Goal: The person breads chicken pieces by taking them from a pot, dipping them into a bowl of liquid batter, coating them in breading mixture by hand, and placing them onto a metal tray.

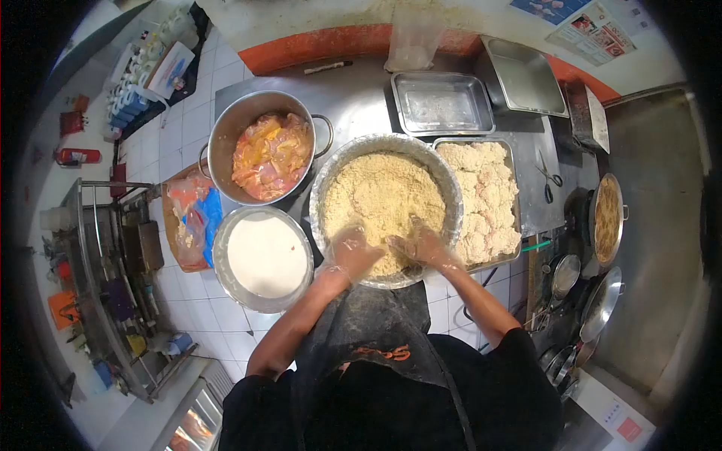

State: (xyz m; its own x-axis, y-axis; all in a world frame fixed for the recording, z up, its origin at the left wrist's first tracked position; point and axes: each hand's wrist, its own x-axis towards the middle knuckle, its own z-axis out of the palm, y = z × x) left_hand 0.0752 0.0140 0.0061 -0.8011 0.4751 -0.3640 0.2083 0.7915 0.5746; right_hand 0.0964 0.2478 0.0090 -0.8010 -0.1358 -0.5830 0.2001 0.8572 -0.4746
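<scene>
Both hands wear clear plastic gloves and are in a large round metal bowl of pale yellow breading. At the bowl's near left side is my left hand, its fingers spread over the breading. My right hand reaches in from the near right, fingers apart with the tips partly in the crumbs. No held piece shows in either hand. To the right, a metal tray holds coated pieces. A pot of raw marinated meat stands upper left, above a bowl of white liquid.
An empty metal tray and a deep metal container stand at the back. Scissors lie at the right. Pans line the far right. A cardboard box with plastic bags sits at the left.
</scene>
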